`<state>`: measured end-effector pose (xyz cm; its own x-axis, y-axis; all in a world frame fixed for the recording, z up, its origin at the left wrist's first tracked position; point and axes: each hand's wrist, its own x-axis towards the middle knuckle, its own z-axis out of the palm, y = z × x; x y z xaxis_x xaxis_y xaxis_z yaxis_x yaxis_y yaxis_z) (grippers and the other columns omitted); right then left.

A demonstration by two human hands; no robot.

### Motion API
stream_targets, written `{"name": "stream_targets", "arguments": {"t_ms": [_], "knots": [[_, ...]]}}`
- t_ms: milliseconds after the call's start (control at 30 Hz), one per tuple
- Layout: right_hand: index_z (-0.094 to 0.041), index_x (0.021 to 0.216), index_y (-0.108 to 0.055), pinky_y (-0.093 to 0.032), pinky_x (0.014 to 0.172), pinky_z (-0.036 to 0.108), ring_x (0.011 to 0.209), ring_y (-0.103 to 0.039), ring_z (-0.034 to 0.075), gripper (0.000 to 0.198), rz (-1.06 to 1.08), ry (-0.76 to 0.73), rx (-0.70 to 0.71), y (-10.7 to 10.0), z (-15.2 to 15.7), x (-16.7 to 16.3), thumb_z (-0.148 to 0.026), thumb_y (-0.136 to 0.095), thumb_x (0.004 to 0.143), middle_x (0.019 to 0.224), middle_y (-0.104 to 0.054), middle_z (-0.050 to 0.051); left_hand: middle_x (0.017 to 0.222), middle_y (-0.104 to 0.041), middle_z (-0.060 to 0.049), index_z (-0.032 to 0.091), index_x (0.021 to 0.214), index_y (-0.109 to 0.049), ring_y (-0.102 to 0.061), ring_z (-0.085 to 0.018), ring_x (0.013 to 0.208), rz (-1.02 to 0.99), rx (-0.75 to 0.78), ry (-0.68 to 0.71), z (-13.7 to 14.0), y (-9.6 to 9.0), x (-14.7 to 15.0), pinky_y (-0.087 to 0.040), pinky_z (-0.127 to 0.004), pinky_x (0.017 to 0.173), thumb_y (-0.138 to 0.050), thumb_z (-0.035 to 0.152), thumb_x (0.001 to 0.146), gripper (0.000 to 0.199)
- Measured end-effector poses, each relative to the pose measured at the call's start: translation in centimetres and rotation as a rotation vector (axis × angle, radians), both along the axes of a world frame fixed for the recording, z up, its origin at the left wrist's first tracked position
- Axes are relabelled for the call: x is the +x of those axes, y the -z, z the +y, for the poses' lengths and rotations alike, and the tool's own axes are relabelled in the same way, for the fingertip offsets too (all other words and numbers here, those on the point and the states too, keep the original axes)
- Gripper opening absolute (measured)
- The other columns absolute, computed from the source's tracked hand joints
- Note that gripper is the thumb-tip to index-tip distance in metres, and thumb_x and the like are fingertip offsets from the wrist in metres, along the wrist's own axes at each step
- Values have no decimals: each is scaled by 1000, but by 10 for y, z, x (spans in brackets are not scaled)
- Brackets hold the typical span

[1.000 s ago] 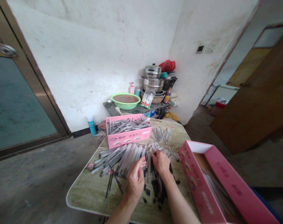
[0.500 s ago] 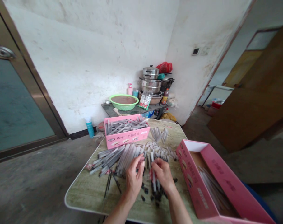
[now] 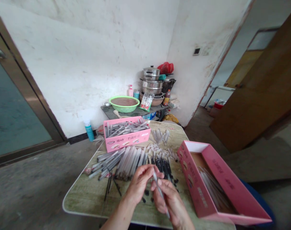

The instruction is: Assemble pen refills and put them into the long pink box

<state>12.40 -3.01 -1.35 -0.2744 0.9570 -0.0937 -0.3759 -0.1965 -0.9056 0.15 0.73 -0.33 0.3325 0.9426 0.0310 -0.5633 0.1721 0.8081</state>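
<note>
A slim translucent grey-white pen (image 3: pixel 160 191) slants between my two hands above the table. My right hand (image 3: pixel 168 198) is closed around its barrel. At the pen's upper end, the thumb and fingers of my left hand (image 3: pixel 142 180) pinch together; whether a small part sits between them is hidden. Behind my hands lie a row of whitish pen barrels (image 3: pixel 129 161), a bunch of thin black refills or rods (image 3: pixel 166 167) and a scatter of small white pieces (image 3: pixel 157 150). Small black caps or plugs (image 3: pixel 146 192) lie on the tabletop near my left hand.
A pink box (image 3: pixel 128 140) full of pens stands at the table's back left. Another long pink box (image 3: pixel 195 191), holding clear barrels, stands at the right edge. Beyond the wood-patterned table (image 3: pixel 83 198) are a green basin (image 3: pixel 123 108) and stacked pots (image 3: pixel 152 81).
My hands have come together and nearer to me. The pen, upright in my right hand before, now tilts with its top at my left fingertips. The view has shifted slightly.
</note>
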Motion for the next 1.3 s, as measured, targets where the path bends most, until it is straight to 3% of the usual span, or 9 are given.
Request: {"name": "stream_targets", "arguments": {"t_ms": [233,300,400,600,733,900,1000,1167,1300], "knots": [[-15,78,-60,-29,46,20,47,-48,12,36,-1149,460,634,-5,-5,-7,-37,-37,95,55,-55,2,71,-71,-8,11,80,-63,-65,-18,69,146,41,-288,-5,-11,14,-45,-25,67,-58,38,85,28],[-14,77,-61,-28,46,21,44,-48,12,38,-1313,574,715,-3,-5,-9,-34,-33,95,53,-56,4,70,-71,-8,12,79,-63,-66,-19,71,201,53,-360,-7,-14,18,-45,-26,69,-57,40,85,29],[-14,73,-60,-29,45,20,44,-47,11,41,-1113,552,600,-9,-6,-9,-41,-37,94,53,-55,3,71,-71,-8,13,81,-64,-66,-20,71,225,65,-365,-6,-21,17,-45,-26,66,-57,42,85,30],[-15,88,-58,-21,29,17,25,-26,6,43,-72,83,-37,-29,-16,-8,-56,-44,89,38,-42,-8,80,-71,-13,11,88,-63,-64,-18,65,62,17,9,-2,-34,2,-31,-18,41,-59,44,83,34],[-18,75,-57,-19,28,17,24,-16,4,44,28,78,-65,-31,-20,-11,-60,-50,84,33,-26,-13,79,-71,-12,13,85,-62,-65,-21,71,51,2,20,-8,-33,4,-38,-19,43,-60,45,82,32],[-19,70,-62,-32,44,22,40,-46,12,39,-811,404,362,-14,-28,-10,-53,-52,85,47,-50,0,74,-70,-7,14,83,-62,-67,-21,75,49,99,-316,5,-37,-7,-51,-32,73,-57,44,84,30],[-19,78,-67,-36,50,25,47,-57,18,40,-1146,526,444,-3,-36,-5,-49,-43,91,54,-60,7,76,-70,-5,16,85,-63,-67,-20,79,208,228,-623,32,-45,-26,-50,-31,78,-55,42,85,27],[-17,97,-68,-42,55,28,59,-66,24,48,-1419,745,353,-35,-34,49,-53,-37,90,69,-70,12,73,-69,-2,19,92,-66,-54,-11,43,582,224,-461,81,-24,-14,-40,-21,41,-52,37,85,24],[-22,110,-66,-42,53,35,63,-66,32,46,-1920,782,-22,-75,-19,121,-49,-35,89,75,-72,15,54,-60,1,17,71,-62,-57,-13,43,655,97,-384,115,13,21,-41,-21,40,-58,20,76,7]]}}
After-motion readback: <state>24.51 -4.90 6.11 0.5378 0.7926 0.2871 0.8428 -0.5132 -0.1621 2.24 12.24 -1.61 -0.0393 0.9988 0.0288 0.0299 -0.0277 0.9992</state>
